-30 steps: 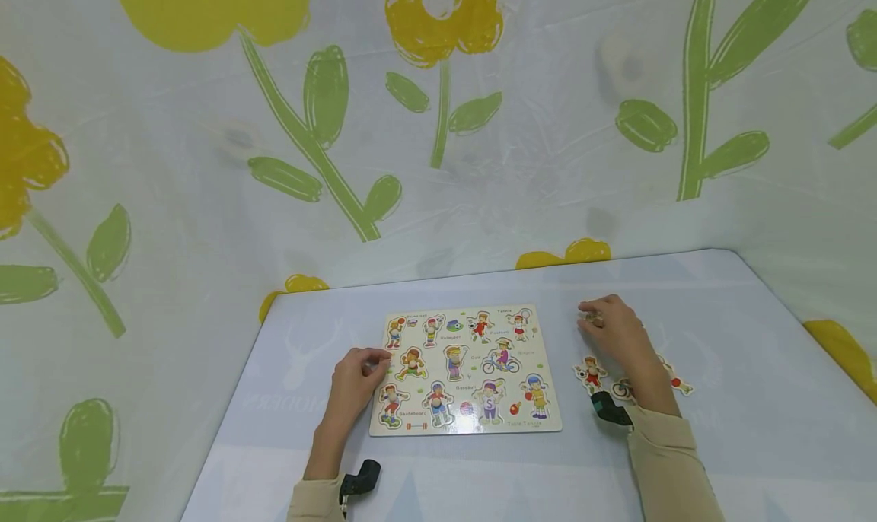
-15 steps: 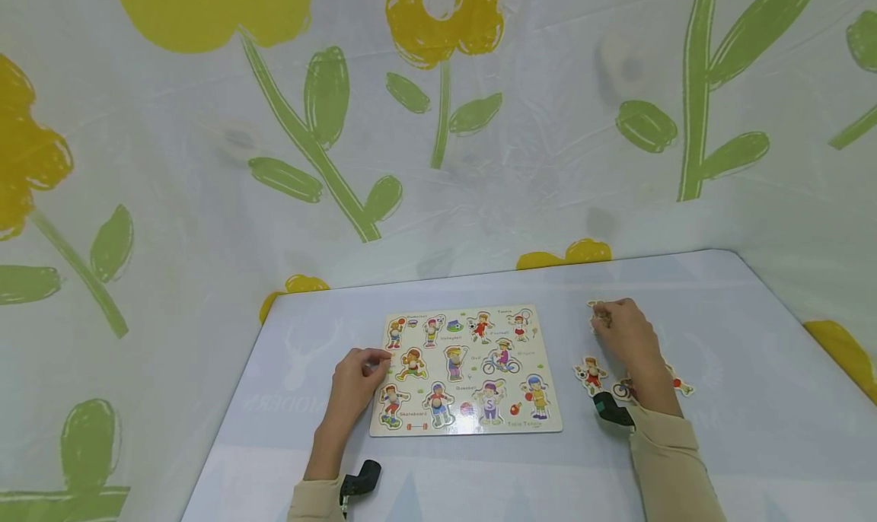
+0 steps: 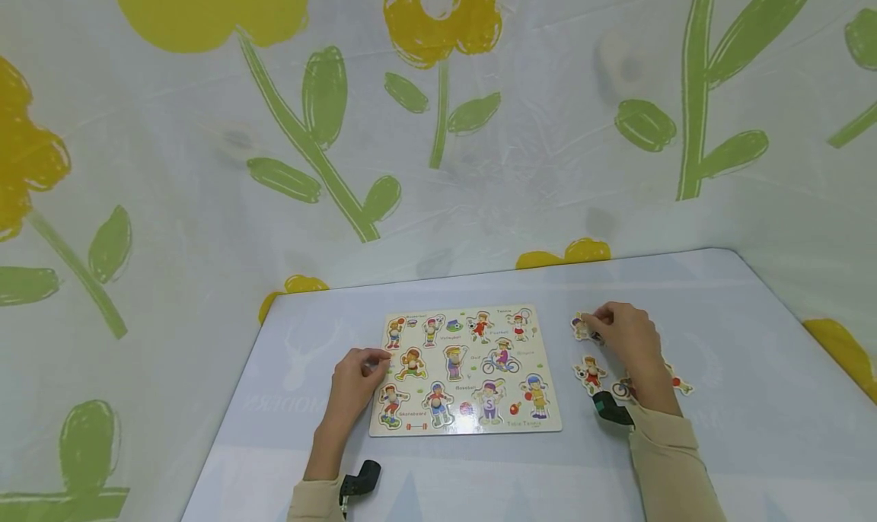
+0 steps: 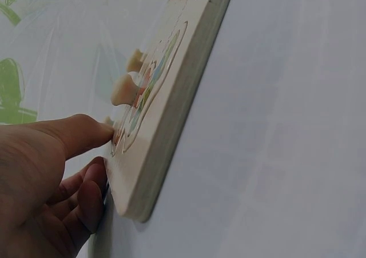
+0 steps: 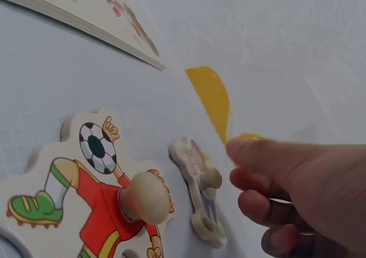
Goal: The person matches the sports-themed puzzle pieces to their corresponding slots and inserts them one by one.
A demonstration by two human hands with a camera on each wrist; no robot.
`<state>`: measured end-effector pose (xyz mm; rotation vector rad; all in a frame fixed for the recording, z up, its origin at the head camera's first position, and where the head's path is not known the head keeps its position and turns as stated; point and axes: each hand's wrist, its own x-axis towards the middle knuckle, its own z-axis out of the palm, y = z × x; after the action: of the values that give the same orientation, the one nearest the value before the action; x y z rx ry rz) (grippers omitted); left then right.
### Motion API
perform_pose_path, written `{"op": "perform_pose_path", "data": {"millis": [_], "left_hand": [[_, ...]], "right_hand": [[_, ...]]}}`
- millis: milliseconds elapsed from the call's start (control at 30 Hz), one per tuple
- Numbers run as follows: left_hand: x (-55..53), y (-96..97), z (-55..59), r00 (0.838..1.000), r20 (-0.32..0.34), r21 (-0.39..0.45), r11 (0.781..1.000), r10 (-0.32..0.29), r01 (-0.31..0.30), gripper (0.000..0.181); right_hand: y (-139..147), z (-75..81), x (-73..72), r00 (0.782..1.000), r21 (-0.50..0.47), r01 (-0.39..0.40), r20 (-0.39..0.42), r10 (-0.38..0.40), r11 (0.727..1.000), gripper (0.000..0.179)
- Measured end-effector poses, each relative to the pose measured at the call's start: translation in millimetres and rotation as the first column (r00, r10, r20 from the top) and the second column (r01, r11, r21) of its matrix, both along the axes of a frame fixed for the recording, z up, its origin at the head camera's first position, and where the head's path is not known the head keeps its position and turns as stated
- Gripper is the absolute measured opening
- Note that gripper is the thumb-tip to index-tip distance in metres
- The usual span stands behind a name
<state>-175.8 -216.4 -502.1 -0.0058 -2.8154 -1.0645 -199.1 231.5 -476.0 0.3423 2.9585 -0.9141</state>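
In the head view, my left hand [image 3: 358, 373] is at the left edge of a wooden knob puzzle board [image 3: 466, 431] printed with sporting children. The left wrist view shows that hand's thumb and fingers [image 4: 94, 133] holding the board's edge. My right hand [image 3: 626, 333] is to the board's right, beside a small figure-shaped puzzle piece [image 3: 580, 326]. In the right wrist view its loosely bent fingers [image 5: 260, 206] stand just apart from the knob [image 5: 210, 178] on that piece, with nothing seen between them. Closer to me lies a footballer puzzle piece [image 3: 591, 374] with a round wooden knob [image 5: 147, 198].
A bicycle piece [image 3: 622, 389] and another figure piece [image 3: 678, 381] lie partly hidden by the right forearm. Wooden knobs [image 4: 124, 90] stick up from the board. Flower-printed fabric [image 3: 479, 210] rises behind the table [image 3: 466, 476].
The small puzzle piece has turned and now lies a little nearer me and further left than half a second ago, out from under my right fingers. My left hand stays put.
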Motion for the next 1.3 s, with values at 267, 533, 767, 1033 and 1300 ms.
{"op": "perform_pose_path", "data": {"millis": [267,533,767,1033,1300], "left_hand": [[-0.1,0.2,-0.8,1.0,0.001,-0.008,1.0,0.005,-0.005,0.013],[0.1,0.4,-0.5,1.0,0.005,-0.004,1.0,0.007,-0.007,0.013],[-0.5,0.5,-1.3,1.0,-0.001,-0.006,1.0,0.009,-0.009,0.013],[0.3,1.3,-0.4,1.0,0.0,0.001,1.0,0.009,-0.009,0.013],[-0.3,1.0,0.0,1.0,0.007,-0.007,1.0,0.015,-0.015,0.014]], "right_hand": [[0.4,3.4,0.0,0.992,-0.025,-0.126,0.006,0.127,0.992,0.028],[0.9,2.0,-3.1,0.969,-0.034,-0.231,0.077,0.233,0.972,0.015],[0.5,5.3,-1.1,0.966,-0.043,-0.241,0.091,0.244,0.97,0.014],[-0.3,5.3,-0.5,0.964,-0.033,-0.252,0.08,0.253,0.967,0.015],[-1.1,5.3,-0.8,0.964,-0.026,-0.254,0.079,0.255,0.967,0.015]]}}
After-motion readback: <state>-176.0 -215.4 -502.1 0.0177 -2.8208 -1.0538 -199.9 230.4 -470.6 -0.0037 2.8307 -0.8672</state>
